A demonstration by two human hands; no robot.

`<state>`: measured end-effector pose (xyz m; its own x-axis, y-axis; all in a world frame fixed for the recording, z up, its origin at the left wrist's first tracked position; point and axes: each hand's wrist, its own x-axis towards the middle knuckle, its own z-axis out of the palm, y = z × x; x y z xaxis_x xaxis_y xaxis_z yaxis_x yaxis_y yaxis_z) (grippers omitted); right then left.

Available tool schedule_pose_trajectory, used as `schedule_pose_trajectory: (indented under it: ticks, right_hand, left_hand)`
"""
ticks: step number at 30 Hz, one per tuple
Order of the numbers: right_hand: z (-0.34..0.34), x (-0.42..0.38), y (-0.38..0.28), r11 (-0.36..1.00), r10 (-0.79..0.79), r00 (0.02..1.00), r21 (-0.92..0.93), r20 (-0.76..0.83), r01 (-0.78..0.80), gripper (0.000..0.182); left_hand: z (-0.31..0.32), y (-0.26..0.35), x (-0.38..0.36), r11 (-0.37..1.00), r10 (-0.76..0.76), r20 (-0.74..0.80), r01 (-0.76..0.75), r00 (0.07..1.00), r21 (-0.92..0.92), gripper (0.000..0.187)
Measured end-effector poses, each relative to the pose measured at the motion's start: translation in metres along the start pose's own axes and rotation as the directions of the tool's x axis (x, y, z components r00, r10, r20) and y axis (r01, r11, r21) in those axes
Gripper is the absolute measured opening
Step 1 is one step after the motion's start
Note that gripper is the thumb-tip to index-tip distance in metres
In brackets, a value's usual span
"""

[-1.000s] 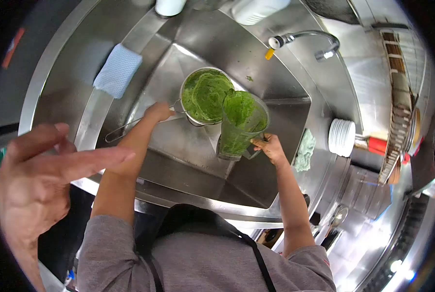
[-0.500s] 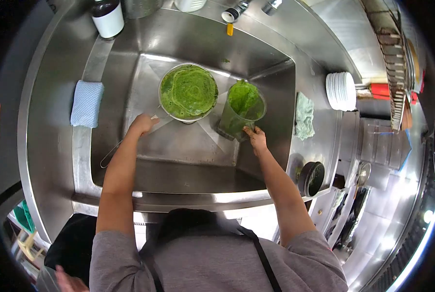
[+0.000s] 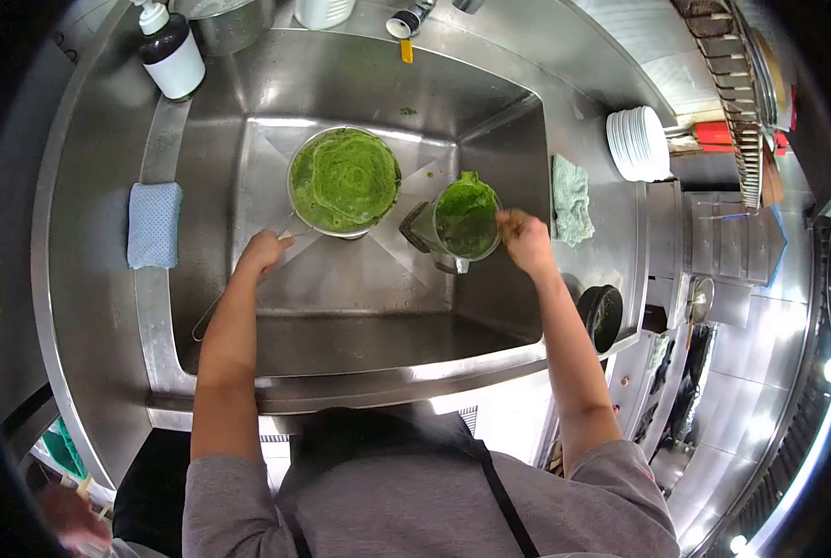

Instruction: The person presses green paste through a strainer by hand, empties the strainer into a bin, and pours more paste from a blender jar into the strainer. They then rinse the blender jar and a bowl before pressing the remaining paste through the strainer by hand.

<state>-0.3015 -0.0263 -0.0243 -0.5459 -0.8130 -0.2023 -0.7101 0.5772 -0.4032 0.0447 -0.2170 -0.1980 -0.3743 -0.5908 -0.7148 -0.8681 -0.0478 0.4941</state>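
Observation:
My left hand (image 3: 265,252) is closed around the handle of a round strainer (image 3: 296,212), its bowl full of thick green purée (image 3: 348,177). The strainer sits over something in the sink, mostly hidden beneath it. To its right, a clear blender jug (image 3: 451,244) smeared with green leans with its mouth toward me and its base to the left. My right hand (image 3: 527,244) is closed at the right side of the jug's rim, fingertips on the edge. The jug's handle, on the near side, is out of my grasp.
The steel sink (image 3: 359,339) surrounds both vessels. A blue cloth (image 3: 155,225) lies on the left ledge, below a pump bottle (image 3: 172,60). On the right are a green cloth (image 3: 571,200), stacked white plates (image 3: 638,144) and a dark round pan (image 3: 601,318). Another person's hand (image 3: 73,521) is blurred at lower left.
My right hand has gone from the jug's handle to the right side of its rim, and the jug has turned so its handle faces me. My left hand still holds the strainer.

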Motion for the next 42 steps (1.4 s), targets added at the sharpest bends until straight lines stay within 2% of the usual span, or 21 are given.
schedule_pose_trajectory:
  ticks: [1, 3, 5, 10, 13, 15, 16, 17, 20, 22, 26, 28, 29, 32, 34, 35, 37, 38, 40, 41, 42]
  right_hand:
    - [0.014, 0.014, 0.010, 1.000, -0.011, 1.000, 0.002, -0.003, 0.011, 0.027]
    - [0.044, 0.034, 0.020, 0.945, 0.096, 0.986, -0.324, 0.136, -0.048, 0.018]
    - [0.046, 0.043, 0.003, 0.927, 0.125, 0.986, -0.366, 0.111, -0.077, 0.018]
    - [-0.006, 0.058, -0.143, 0.931, -0.349, 0.934, -0.083, 0.079, 0.355, 0.016]
    - [0.031, 0.101, -0.165, 0.810, -0.549, 0.835, 0.220, -0.038, 0.543, 0.016]
    - [0.089, 0.131, -0.150, 0.884, -0.467, 0.875, 0.070, 0.126, 0.462, 0.021]
    - [0.120, 0.136, -0.129, 0.884, -0.454, 0.871, -0.029, 0.188, 0.467, 0.028]
    - [0.148, 0.145, -0.111, 0.865, -0.447, 0.861, -0.129, 0.242, 0.485, 0.037]
    - [0.214, 0.151, -0.082, 0.951, -0.303, 0.904, 0.038, 0.301, 0.306, 0.050]
    - [0.239, 0.144, -0.088, 0.972, -0.076, 0.923, -0.178, 0.378, 0.153, 0.057]
    - [0.257, 0.130, -0.106, 0.965, -0.085, 0.937, -0.207, 0.340, 0.163, 0.058]
    - [0.256, 0.128, -0.104, 0.912, -0.234, 0.826, -0.178, 0.513, 0.369, 0.059]
    - [0.254, 0.132, -0.103, 0.911, -0.240, 0.824, -0.174, 0.513, 0.373, 0.059]
    - [0.257, 0.141, -0.095, 0.886, -0.164, 0.909, -0.349, 0.383, 0.306, 0.058]
    - [0.265, 0.147, -0.096, 0.936, -0.198, 0.853, -0.164, 0.483, 0.311, 0.056]
    - [0.266, 0.148, -0.093, 0.936, -0.200, 0.853, -0.164, 0.483, 0.313, 0.056]
    - [0.252, 0.145, -0.097, 0.896, -0.268, 0.657, -0.068, 0.705, 0.439, 0.054]
    - [0.249, 0.145, -0.100, 0.895, -0.270, 0.656, -0.068, 0.704, 0.441, 0.054]
    - [0.247, 0.148, -0.099, 0.898, -0.200, 0.879, -0.278, 0.433, 0.341, 0.052]
    - [0.254, 0.148, -0.096, 0.898, -0.199, 0.879, -0.279, 0.433, 0.340, 0.052]
    - [0.262, 0.148, -0.097, 0.843, -0.261, 0.815, -0.289, 0.518, 0.453, 0.051]
  left_hand:
    - [-0.002, 0.000, -0.001, 1.000, -0.001, -0.011, 0.001, 1.000, -0.004, 0.047]
    - [-0.002, 0.001, -0.002, 1.000, 0.005, 0.006, -0.005, 1.000, -0.005, 0.047]
    - [-0.004, -0.001, 0.004, 1.000, -0.004, -0.026, 0.003, 1.000, -0.025, 0.048]
    - [0.000, -0.008, 0.001, 1.000, 0.028, 0.018, -0.028, 0.999, 0.014, 0.048]
    - [0.000, -0.002, 0.001, 0.999, 0.049, -0.031, -0.050, 0.998, -0.018, 0.048]
    - [-0.001, -0.001, 0.001, 0.997, -0.062, 0.034, 0.064, 0.998, -0.054, 0.046]
    - [0.008, -0.010, -0.001, 0.998, 0.030, -0.041, -0.032, 0.999, -0.050, 0.046]
    - [0.015, -0.015, 0.000, 0.999, 0.025, -0.054, -0.027, 0.998, -0.044, 0.046]
    - [0.012, -0.011, 0.006, 0.999, -0.039, -0.044, 0.039, 0.998, -0.017, 0.048]
    - [0.002, 0.002, -0.004, 0.975, -0.194, 0.095, 0.203, 0.976, -0.090, 0.049]
    - [0.006, -0.004, 0.007, 0.990, -0.138, 0.052, 0.138, 0.989, 0.000, 0.050]
    - [0.008, -0.007, 0.009, 0.997, -0.074, 0.005, 0.073, 0.997, 0.031, 0.050]
    - [0.007, -0.009, 0.011, 0.997, -0.077, 0.000, 0.077, 0.997, 0.032, 0.050]
    - [0.009, -0.007, 0.007, 0.995, -0.079, 0.005, 0.079, 0.997, 0.065, 0.051]
    - [0.009, -0.007, 0.006, 0.997, -0.050, -0.048, 0.052, 0.998, 0.052, 0.051]
    - [0.009, -0.007, 0.007, 0.997, -0.051, -0.049, 0.053, 0.997, 0.051, 0.051]
    - [0.008, -0.006, 0.008, 0.995, -0.081, -0.019, 0.082, 0.997, 0.053, 0.050]
    - [0.007, -0.006, 0.008, 0.995, -0.082, -0.022, 0.083, 0.996, 0.052, 0.050]
    - [0.008, -0.004, 0.005, 0.995, -0.084, -0.025, 0.085, 0.996, 0.044, 0.049]
    - [0.009, -0.004, 0.005, 0.995, -0.083, -0.024, 0.084, 0.996, 0.044, 0.049]
    - [0.008, -0.004, 0.005, 0.995, -0.089, -0.018, 0.090, 0.996, 0.044, 0.048]
